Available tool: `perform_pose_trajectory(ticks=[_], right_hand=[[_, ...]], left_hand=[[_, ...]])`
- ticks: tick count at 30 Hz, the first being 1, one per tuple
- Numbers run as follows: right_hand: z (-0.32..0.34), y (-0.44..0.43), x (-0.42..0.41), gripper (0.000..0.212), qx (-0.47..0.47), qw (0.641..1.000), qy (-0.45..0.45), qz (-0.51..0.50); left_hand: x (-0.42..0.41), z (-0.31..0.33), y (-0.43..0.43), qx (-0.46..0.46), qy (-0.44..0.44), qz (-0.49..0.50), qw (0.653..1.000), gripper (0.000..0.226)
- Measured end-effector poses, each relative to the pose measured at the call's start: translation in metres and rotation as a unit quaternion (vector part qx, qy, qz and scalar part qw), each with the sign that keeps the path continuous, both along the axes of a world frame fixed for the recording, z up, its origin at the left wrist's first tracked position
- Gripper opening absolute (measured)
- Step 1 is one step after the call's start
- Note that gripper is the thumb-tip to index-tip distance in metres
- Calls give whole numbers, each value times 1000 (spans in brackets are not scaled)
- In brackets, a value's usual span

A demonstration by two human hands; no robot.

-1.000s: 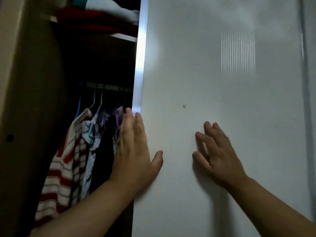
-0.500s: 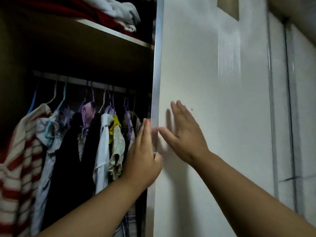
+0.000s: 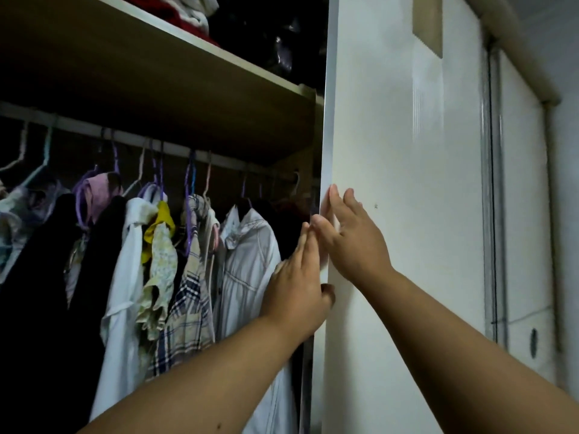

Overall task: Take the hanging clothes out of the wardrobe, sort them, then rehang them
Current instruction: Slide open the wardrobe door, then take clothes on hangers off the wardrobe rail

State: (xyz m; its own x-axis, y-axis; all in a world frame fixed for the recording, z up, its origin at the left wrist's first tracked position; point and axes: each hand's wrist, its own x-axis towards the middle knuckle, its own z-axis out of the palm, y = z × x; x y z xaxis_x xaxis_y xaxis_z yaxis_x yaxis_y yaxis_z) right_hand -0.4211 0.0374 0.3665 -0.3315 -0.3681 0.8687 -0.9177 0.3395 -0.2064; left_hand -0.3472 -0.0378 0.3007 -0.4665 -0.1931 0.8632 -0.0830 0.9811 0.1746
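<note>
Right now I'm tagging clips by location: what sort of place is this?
Probably a bedroom at home: shirts hang on a wardrobe rail, folded clothes on the shelf above, a white sliding door alongside.

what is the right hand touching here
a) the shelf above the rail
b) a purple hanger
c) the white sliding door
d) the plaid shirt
c: the right hand lies flat, fingers straight, on the face of the white sliding door, close to its left edge.
</note>
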Motion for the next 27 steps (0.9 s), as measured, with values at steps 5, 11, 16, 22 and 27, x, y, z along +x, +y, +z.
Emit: perform_pose_trajectory(ticks=[5,11,16,22,27], right_hand=[[4,16,-35,64,36,999,-8,-18],[8,32,-68,66,53,998,-35,-27],[8,40,-87,66,49,997,-59,-25],[6,36,-91,67,59,997,-43,-30],[0,48,-82,73,75,995,-54,-35]], left_hand=[[-36,1,12,-14,-10,5,1000,89],[-77,3,18,-38,-45,27,998,94],[-103,4,30,-41,-61,38,997,92],[-105,3,30,-25,-73,53,996,93],[-67,17,32,-38,-160,60,985,92]])
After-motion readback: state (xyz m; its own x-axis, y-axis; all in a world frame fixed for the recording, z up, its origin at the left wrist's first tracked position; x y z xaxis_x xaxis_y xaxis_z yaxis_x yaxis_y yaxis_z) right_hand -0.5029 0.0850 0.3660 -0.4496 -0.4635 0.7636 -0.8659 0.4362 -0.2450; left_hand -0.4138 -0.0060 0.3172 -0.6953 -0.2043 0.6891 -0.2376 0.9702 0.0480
